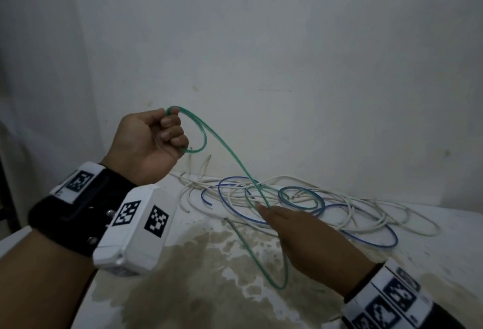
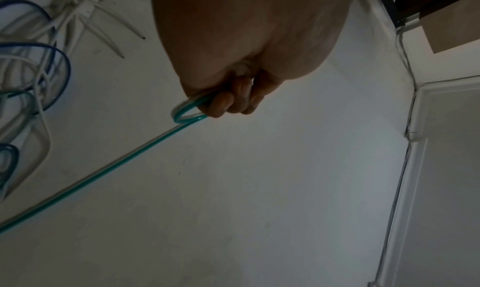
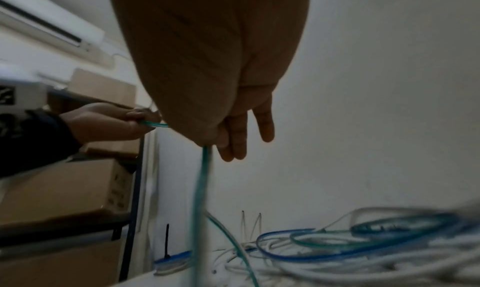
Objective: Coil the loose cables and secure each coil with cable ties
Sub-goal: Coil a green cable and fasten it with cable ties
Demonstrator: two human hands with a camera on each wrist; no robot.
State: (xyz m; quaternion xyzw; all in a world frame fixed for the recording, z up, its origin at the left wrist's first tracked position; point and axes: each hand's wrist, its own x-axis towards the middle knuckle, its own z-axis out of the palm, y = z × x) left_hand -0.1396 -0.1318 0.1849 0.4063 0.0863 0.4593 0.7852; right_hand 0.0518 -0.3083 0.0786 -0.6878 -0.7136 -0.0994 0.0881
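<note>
Wristbands with black-and-white markers sit nearest the head camera, one on each forearm. Just past them the right hand (image 1: 300,229) reaches out low over the bench (image 1: 444,271), palm down. The green cable (image 1: 230,156) runs under its thumb side; in the right wrist view three fingers (image 3: 263,127) hang fairly straight while the cable leaves the hand beside them, so it seems to be pinched by thumb and forefinger, though the pinch itself is hidden. Below this hand a slack bend of the same green cable droops toward the bench front, over a large brownish stain (image 1: 198,271) on the white top.

Higher and to the left, the left hand (image 1: 151,140) is raised clear of the bench in a fist. Its fingers (image 1: 171,130) are curled tightly round a small loop of the green cable; the left wrist view shows the loop poking out beside the fingertips, with one strand slanting away toward the right hand.

Beyond both hands, the other loose cables lie tangled on the bench: blue cable (image 1: 376,241) in wide rings, white cables (image 1: 418,224) looping through and around it, and more turns of green cable lying within the heap. Several white cut ends stick up at the back, near the wall (image 1: 287,54). In the right wrist view a black cable tie (image 3: 167,242) stands upright at the rear left of the bench, and cardboard boxes (image 3: 64,188) sit on a shelf further left.
</note>
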